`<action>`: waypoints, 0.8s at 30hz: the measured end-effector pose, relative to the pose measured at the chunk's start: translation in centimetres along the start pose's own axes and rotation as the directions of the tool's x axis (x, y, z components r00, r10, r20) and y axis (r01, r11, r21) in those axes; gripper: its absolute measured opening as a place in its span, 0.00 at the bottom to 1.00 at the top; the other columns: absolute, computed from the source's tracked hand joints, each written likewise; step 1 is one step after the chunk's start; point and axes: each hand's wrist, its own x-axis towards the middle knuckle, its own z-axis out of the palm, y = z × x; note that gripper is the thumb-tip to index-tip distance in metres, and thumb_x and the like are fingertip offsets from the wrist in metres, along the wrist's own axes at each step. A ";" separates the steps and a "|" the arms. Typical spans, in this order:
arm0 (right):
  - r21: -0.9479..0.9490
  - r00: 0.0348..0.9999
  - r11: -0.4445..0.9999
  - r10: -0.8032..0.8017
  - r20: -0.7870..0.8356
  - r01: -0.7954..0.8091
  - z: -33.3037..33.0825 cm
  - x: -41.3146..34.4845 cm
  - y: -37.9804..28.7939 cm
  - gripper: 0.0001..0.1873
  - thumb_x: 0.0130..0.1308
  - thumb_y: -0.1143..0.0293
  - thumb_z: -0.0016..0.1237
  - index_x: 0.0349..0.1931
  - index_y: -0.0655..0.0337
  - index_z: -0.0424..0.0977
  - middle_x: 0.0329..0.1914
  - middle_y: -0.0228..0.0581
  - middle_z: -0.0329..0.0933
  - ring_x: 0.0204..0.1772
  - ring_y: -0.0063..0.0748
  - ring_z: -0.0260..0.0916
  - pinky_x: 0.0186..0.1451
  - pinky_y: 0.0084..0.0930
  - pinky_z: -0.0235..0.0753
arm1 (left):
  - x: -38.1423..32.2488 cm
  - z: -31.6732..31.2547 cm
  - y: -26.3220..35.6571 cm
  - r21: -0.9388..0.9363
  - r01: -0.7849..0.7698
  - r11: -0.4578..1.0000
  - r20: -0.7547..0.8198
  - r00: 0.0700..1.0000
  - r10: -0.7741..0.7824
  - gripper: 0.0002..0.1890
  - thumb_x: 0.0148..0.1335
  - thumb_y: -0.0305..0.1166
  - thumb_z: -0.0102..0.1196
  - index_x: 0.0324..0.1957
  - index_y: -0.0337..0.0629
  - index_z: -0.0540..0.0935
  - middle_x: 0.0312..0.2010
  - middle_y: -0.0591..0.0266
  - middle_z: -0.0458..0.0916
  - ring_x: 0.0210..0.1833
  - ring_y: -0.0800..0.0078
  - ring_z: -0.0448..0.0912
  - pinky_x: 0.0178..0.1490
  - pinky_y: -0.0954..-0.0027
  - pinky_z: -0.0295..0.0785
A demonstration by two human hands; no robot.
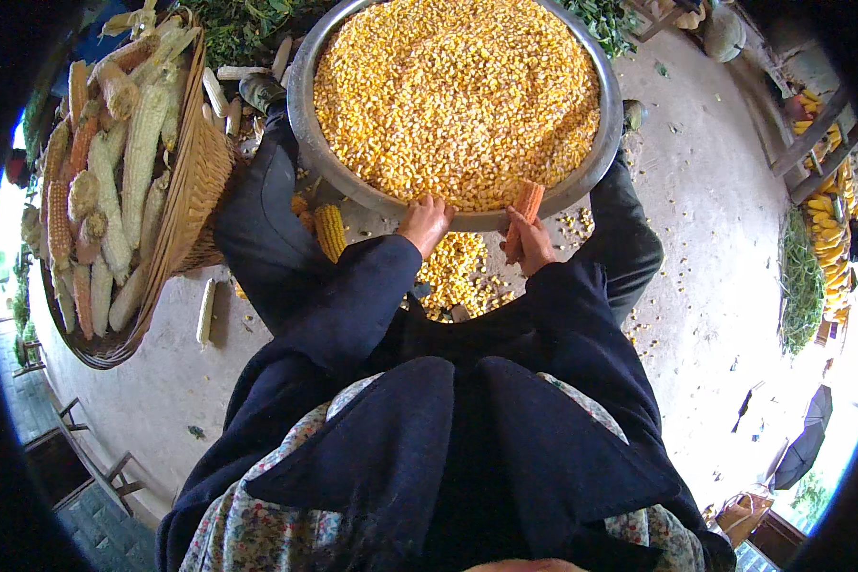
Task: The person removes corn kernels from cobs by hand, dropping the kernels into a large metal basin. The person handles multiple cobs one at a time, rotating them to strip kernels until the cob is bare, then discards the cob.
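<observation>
A wide metal basin [611, 107] heaped with loose yellow corn kernels [457, 93] stands between my knees. My right hand [534, 243] is wrapped around a reddish corn cob [530, 199] that looks bare of kernels, held upright over the basin's near rim. At the same rim, a little to the left, my left hand [426, 223] has its fingers bent over the edge beside the kernels. Its fingertips are hidden, so whether it holds anything is unclear. Spilled kernels [452, 275] lie on the floor below the basin. A yellow ear of corn [329, 232] lies by my left leg.
To the left, a wicker basket [186, 193] is piled with stripped cobs [107, 193]. One pale cob [205, 312] lies on the concrete floor [693, 236] near it. Green leaves [247, 28] lie behind the basin. Hung yellow corn [826, 229] and a wooden ladder [819, 139] are at right.
</observation>
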 end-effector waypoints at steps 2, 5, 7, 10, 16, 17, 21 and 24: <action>-0.014 0.999 0.999 0.046 0.009 -0.046 -0.2 -0.2 0.7 0.20 0.57 0.57 0.51 0.44 0.57 0.63 0.30 0.32 0.65 0.32 0.27 0.66 0.24 0.27 0.71 | -0.6 0.4 -0.2 0.092 0.001 0.996 0.032 0.999 -0.004 0.09 0.53 0.31 0.47 0.37 0.43 0.74 0.34 0.59 0.73 0.42 0.60 0.71 0.38 0.60 0.70; -0.008 0.988 0.989 0.145 0.059 -0.144 0.1 0.9 0.5 0.18 0.58 0.57 0.50 0.42 0.57 0.65 0.29 0.31 0.66 0.31 0.26 0.66 0.26 0.28 0.71 | -1.2 0.6 -0.9 0.058 -0.015 0.998 -0.047 0.999 0.017 0.09 0.53 0.31 0.46 0.37 0.43 0.74 0.33 0.59 0.72 0.42 0.60 0.70 0.38 0.58 0.69; 0.054 0.970 0.974 0.212 0.116 -0.219 -0.6 1.5 0.9 0.15 0.58 0.58 0.50 0.38 0.56 0.66 0.28 0.30 0.66 0.31 0.25 0.66 0.27 0.28 0.71 | -0.9 -1.3 -0.8 -0.098 0.034 0.995 0.124 0.992 -0.021 0.10 0.51 0.28 0.47 0.37 0.39 0.73 0.38 0.56 0.71 0.44 0.58 0.69 0.41 0.61 0.71; 0.119 0.926 0.926 0.336 0.171 -0.358 -0.3 0.6 -0.4 0.12 0.60 0.59 0.48 0.36 0.56 0.67 0.29 0.31 0.69 0.32 0.26 0.68 0.37 0.33 0.75 | -2.5 -5.4 -2.3 -0.245 0.112 0.963 0.165 0.984 -0.073 0.15 0.49 0.30 0.53 0.41 0.41 0.72 0.41 0.55 0.71 0.46 0.57 0.70 0.44 0.58 0.69; -0.019 0.877 0.895 0.440 0.194 -0.445 -0.5 -0.5 -1.9 0.19 0.61 0.54 0.45 0.47 0.53 0.65 0.38 0.35 0.71 0.44 0.36 0.70 0.48 0.38 0.71 | -13.4 -16.0 -10.0 -0.714 0.440 0.544 -0.346 0.454 -0.821 0.15 0.52 0.27 0.56 0.43 0.40 0.72 0.36 0.54 0.76 0.39 0.60 0.76 0.45 0.65 0.70; -0.146 0.863 0.883 0.467 0.191 -0.446 0.5 -1.1 -2.9 0.20 0.61 0.53 0.44 0.49 0.52 0.66 0.36 0.34 0.71 0.44 0.33 0.70 0.47 0.35 0.71 | -17.0 -14.5 -11.6 -0.801 0.391 0.453 -0.353 0.301 -0.886 0.13 0.54 0.25 0.54 0.43 0.39 0.72 0.37 0.57 0.76 0.39 0.65 0.77 0.44 0.69 0.71; -0.394 0.759 0.783 0.598 0.259 -0.482 3.1 -1.6 -2.8 0.22 0.61 0.49 0.41 0.51 0.50 0.65 0.34 0.35 0.74 0.38 0.29 0.72 0.35 0.28 0.72 | -31.2 -5.3 -12.2 -0.847 0.510 0.150 -0.076 0.163 -0.984 0.09 0.56 0.25 0.52 0.40 0.40 0.72 0.30 0.59 0.77 0.29 0.73 0.76 0.32 0.76 0.71; -0.515 0.817 0.761 0.547 0.182 -0.395 5.2 -1.9 -2.3 0.22 0.60 0.51 0.44 0.51 0.52 0.63 0.34 0.36 0.73 0.36 0.31 0.72 0.34 0.28 0.72 | -32.2 -3.4 -7.5 -0.694 0.717 -0.056 0.175 0.093 -0.980 0.12 0.53 0.29 0.56 0.39 0.40 0.72 0.27 0.57 0.76 0.26 0.70 0.76 0.31 0.73 0.71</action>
